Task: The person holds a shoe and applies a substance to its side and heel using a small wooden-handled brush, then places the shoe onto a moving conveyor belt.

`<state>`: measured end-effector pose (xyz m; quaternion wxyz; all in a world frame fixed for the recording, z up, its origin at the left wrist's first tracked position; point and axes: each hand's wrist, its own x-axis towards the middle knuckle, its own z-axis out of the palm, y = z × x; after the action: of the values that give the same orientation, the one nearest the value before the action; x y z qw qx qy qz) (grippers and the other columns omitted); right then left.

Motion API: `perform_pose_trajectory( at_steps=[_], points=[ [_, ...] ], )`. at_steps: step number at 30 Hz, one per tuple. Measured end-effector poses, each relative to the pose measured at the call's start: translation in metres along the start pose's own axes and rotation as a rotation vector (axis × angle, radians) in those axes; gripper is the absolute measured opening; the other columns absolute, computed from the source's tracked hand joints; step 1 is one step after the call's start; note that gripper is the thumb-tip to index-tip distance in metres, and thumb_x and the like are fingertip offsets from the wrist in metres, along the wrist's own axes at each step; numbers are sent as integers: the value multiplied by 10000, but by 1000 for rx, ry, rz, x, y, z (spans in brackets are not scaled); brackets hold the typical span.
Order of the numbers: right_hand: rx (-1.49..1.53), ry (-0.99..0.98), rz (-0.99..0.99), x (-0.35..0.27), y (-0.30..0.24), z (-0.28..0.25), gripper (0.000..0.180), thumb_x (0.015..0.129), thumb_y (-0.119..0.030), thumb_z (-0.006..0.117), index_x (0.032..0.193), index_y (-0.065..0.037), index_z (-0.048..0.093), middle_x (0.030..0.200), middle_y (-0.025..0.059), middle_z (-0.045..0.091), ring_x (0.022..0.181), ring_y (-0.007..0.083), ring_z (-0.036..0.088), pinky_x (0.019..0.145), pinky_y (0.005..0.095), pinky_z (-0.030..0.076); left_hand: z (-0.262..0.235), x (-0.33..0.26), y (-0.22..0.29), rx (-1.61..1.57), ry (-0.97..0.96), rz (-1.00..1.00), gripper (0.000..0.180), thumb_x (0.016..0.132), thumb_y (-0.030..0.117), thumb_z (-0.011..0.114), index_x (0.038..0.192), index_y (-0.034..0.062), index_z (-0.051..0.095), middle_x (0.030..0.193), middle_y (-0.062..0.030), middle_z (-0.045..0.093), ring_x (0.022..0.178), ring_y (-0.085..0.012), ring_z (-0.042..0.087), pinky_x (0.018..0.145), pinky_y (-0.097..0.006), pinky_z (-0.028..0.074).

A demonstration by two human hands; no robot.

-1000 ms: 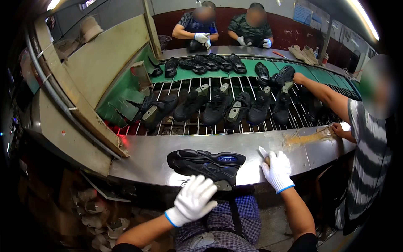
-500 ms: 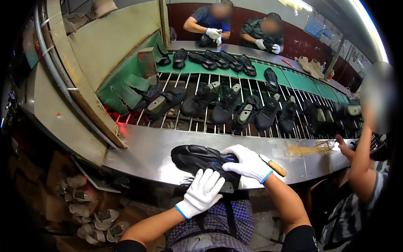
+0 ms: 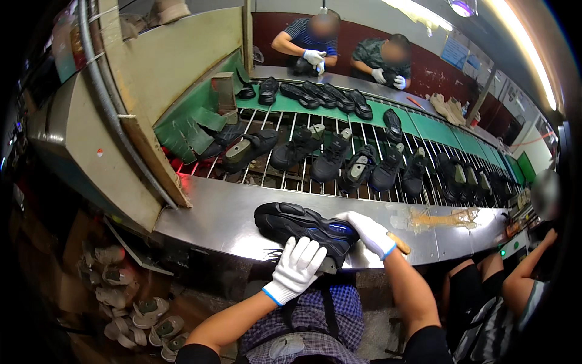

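Black shoe lay on its side on the steel ledge, lower centre of frame, toe toward the right. Left hand, white-gloved, rested fingers spread over the near edge of the shoe at the sole, pressing rather than pinching. Right hand, also gloved, curled over the toe end, fingers together on the upper; a wooden handle stuck out behind the palm, so a tool sat in that grip, its working end hidden.

Judgement: the step was working the toe or sole edge with the tool while the shoe was pinned. Doing it well would call for firm downward weight from the left hand so the shoe could not slide on the slick steel, and short controlled strokes from the right, kept off the fabric.

Upper centre: rows of dark shoes on the wire rack conveyor. A glue smear lay on the ledge, right of centre, worth keeping the shoe clear of.
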<state>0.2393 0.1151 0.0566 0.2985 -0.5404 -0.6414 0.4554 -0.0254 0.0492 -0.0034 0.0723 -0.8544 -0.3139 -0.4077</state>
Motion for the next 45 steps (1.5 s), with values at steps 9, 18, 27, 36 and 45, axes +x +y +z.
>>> perform_pose_trajectory(
  at_steps=[9,18,27,36,45],
  points=[
    [174,384,-219,-67,-81,31,721,959,-127,692,1603,5,395,1468,193,578,1391,294,545,1209,418,406,-79,106,-41,-483,167,-192,662,568,122,1015,1151,-6,729,1111,-187,761,992,-389,740,917,-452,584],
    [27,500,116,-123,-40,35,560,1016,-237,703,1468,50,539,1363,204,654,1280,276,617,1117,418,493,-71,99,1,-412,-30,94,582,533,233,896,1049,15,735,1071,-154,702,893,-319,685,792,-450,548],
    [36,-158,223,-105,-27,31,634,1029,-339,693,1518,36,543,1422,201,663,1305,251,615,1154,381,464,-71,55,1,-414,-169,423,370,690,148,715,1036,21,733,1071,-147,684,861,-283,651,730,-438,546],
    [595,-263,242,-74,-24,51,672,1060,-376,646,1556,49,487,1386,132,657,1210,181,613,1070,326,500,-85,48,-20,-404,-198,397,447,628,192,782,1053,63,738,1138,-136,704,965,-323,679,789,-510,553],
    [629,-237,425,-76,-20,80,731,1019,-204,643,1646,21,341,1462,133,600,1249,165,589,1090,347,506,-101,48,-36,-453,-336,415,392,677,217,776,1041,74,748,1175,-147,705,1034,-346,667,852,-567,546]
  ],
)
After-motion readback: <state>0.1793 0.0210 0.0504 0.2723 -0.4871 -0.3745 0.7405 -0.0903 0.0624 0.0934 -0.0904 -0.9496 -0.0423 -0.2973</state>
